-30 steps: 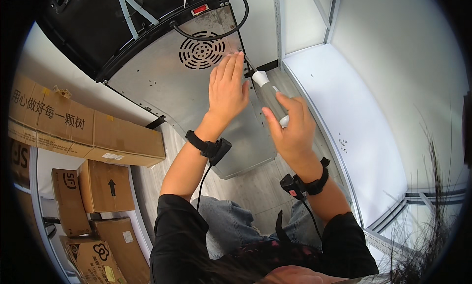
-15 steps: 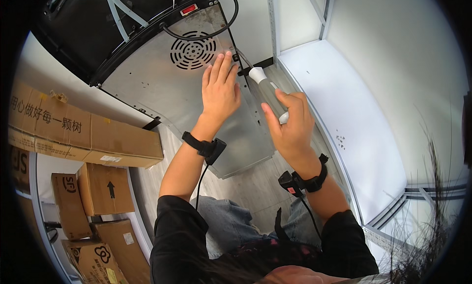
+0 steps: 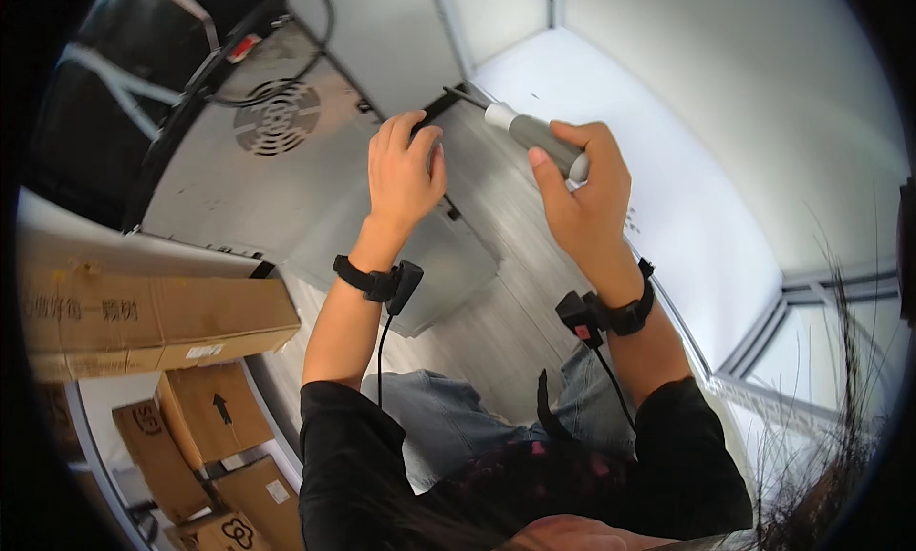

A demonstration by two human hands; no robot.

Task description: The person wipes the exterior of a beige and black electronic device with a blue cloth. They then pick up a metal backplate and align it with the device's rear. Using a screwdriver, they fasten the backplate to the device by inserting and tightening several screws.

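Note:
In my right hand (image 3: 592,184) is a screwdriver (image 3: 542,141) with a grey and white handle, gripped between thumb and fingers. Its thin metal shaft points up and to the left, with the tip apart from the metal panel (image 3: 334,160). My left hand (image 3: 405,169) is raised near the panel's right edge, fingers curled and thumb drawn in. What sits between those fingers, if anything, is hidden. The panel belongs to a black-framed appliance and has a round slotted vent (image 3: 277,118). A red switch (image 3: 244,47) and a black cable (image 3: 329,21) are above the vent.
At the left, a long cardboard box (image 3: 181,312) lies above several smaller cartons (image 3: 215,413) on a shelf. A white shelf surface (image 3: 668,141) with a metal frame runs along the right, bearing small dark bits (image 3: 632,220). Light wood-look flooring (image 3: 520,293) lies between.
The view has swung, so the appliance sits further left. My left hand has lifted off the panel and curled its fingers. The screwdriver tip has come away from the panel's edge.

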